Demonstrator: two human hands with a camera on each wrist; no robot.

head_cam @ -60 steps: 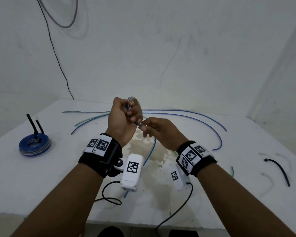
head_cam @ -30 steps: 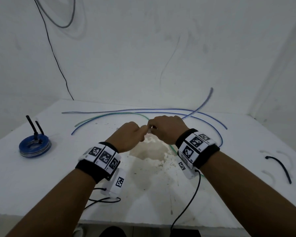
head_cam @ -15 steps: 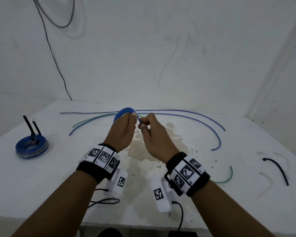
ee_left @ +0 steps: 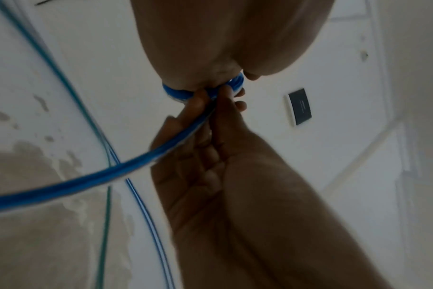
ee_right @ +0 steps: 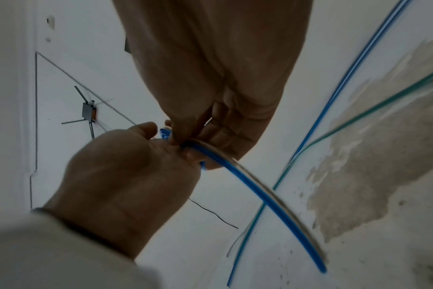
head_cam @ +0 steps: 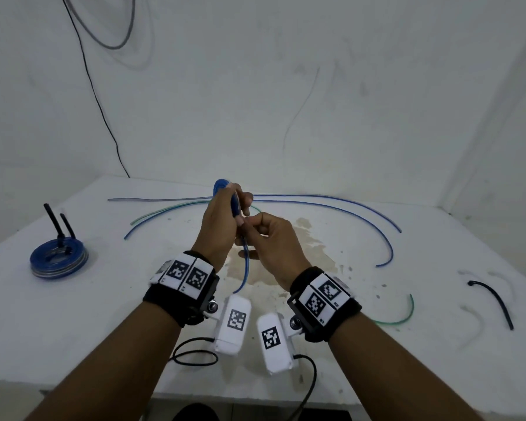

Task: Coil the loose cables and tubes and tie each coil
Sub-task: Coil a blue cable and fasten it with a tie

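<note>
1. Blue tube is partly wound into a small coil held upright above the table; the coil's top pokes out over the left hand, and the free tail drops from between the two hands, ending just above the stained patch.
2. Left hand: fingers and thumb are curled around the coil, gripping it.
3. Right hand: fingertips and thumb are pinched on the tube right where it leaves the coil, touching the left hand's fingers.
4. One finished blue coil lies at the table's left, well apart from the hands, bound by a black tie whose two ends stand up.
5. Loose on the table behind and right of the hands: two long blue tubes, one green tube and one greyish one.
6. One black tie lies near the right edge.
7. Each wrist wears a black strap with a white camera unit.
</note>
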